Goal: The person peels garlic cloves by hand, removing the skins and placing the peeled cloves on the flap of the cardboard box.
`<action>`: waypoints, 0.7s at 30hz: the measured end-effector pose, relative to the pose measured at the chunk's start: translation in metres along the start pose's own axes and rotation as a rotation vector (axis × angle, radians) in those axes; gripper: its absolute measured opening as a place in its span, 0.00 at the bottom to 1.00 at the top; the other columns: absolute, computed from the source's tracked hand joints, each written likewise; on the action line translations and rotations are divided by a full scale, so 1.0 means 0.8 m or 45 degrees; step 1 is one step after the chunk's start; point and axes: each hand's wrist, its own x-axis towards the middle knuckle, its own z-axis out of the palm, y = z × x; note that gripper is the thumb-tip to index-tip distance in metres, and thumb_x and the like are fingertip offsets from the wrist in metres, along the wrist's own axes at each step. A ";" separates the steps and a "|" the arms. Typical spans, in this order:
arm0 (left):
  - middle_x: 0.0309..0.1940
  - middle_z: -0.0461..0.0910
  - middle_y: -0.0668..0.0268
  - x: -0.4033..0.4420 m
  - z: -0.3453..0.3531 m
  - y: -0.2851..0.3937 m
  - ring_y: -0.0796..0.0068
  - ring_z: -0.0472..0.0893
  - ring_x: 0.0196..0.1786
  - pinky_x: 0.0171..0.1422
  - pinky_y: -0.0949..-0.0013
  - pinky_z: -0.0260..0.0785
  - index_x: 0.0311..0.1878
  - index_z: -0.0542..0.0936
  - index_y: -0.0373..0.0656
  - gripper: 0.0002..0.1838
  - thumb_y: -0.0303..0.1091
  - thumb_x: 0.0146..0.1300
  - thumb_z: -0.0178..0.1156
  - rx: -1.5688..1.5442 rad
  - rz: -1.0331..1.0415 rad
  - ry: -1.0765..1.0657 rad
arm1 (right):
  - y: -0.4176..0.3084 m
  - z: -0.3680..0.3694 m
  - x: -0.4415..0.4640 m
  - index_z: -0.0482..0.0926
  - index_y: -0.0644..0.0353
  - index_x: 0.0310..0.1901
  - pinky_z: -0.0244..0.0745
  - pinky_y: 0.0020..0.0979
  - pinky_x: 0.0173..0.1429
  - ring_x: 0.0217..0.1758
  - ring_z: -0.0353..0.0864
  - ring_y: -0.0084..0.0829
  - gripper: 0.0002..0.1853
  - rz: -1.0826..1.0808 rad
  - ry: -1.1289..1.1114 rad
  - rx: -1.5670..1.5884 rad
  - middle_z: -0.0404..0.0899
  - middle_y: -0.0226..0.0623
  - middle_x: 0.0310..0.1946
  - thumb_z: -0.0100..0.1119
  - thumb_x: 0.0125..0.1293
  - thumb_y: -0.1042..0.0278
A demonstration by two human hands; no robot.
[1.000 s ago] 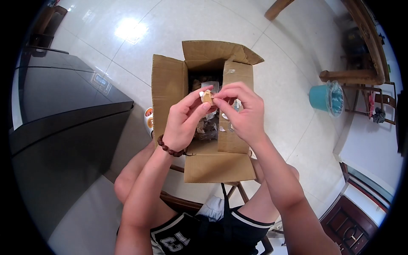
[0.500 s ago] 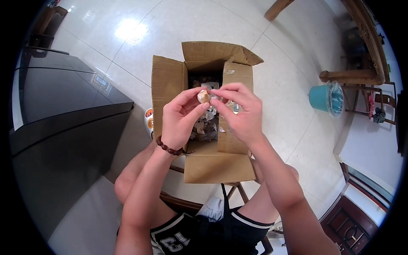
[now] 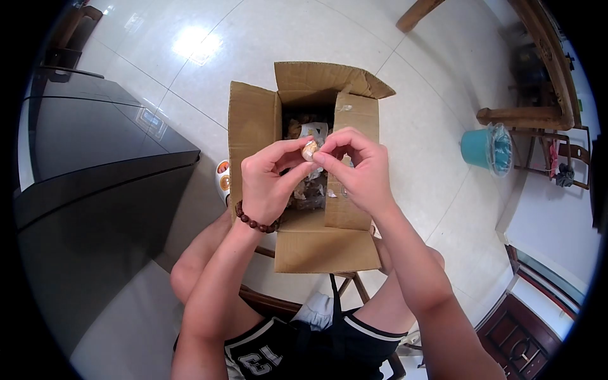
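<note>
Over the open cardboard box [image 3: 326, 252], my two hands meet at a small cream-and-tan piece that looks like a garlic clove [image 3: 310, 151]. My left hand [image 3: 269, 174] pinches it between thumb and fingertips; a dark beaded bracelet is on that wrist. From the other side, my right hand [image 3: 360, 168] presses thumb and index finger together at the clove's right edge, hiding part of it. Below them, the box holds papery scraps [image 3: 308, 190] in white and brown, with a white printed piece [image 3: 313, 130] near the far end.
The box's flaps are folded outward, and it stands between my legs. To the left is a dark glossy cabinet [image 3: 101, 164]. A teal bin [image 3: 478, 149] with a plastic liner stands on the tiled floor [image 3: 430, 82] at right, near wooden furniture [image 3: 525, 116].
The clove has turned in my fingers and shifted slightly right and down. My right fingertips have moved in from beside it to press on its edge.
</note>
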 end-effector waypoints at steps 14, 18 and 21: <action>0.64 0.80 0.56 0.010 -0.006 -0.003 0.73 0.83 0.60 0.63 0.67 0.79 0.71 0.74 0.34 0.21 0.29 0.79 0.57 -0.674 -0.313 -0.097 | -0.007 -0.017 0.003 0.83 0.65 0.43 0.77 0.26 0.48 0.42 0.81 0.22 0.07 0.015 -0.240 -0.191 0.82 0.32 0.40 0.69 0.65 0.81; 0.63 0.81 0.59 0.010 -0.005 -0.004 0.76 0.82 0.59 0.63 0.71 0.77 0.70 0.74 0.36 0.20 0.28 0.79 0.57 -0.604 -0.270 -0.108 | -0.010 -0.013 0.004 0.86 0.65 0.46 0.77 0.25 0.46 0.40 0.82 0.22 0.08 -0.020 -0.048 -0.071 0.84 0.33 0.39 0.70 0.65 0.80; 0.62 0.82 0.62 0.007 -0.002 -0.008 0.79 0.82 0.58 0.63 0.73 0.76 0.68 0.76 0.36 0.18 0.27 0.78 0.58 -0.582 -0.279 -0.145 | -0.008 -0.009 0.006 0.89 0.62 0.44 0.76 0.24 0.41 0.37 0.81 0.19 0.07 -0.032 0.045 -0.124 0.86 0.31 0.39 0.72 0.64 0.76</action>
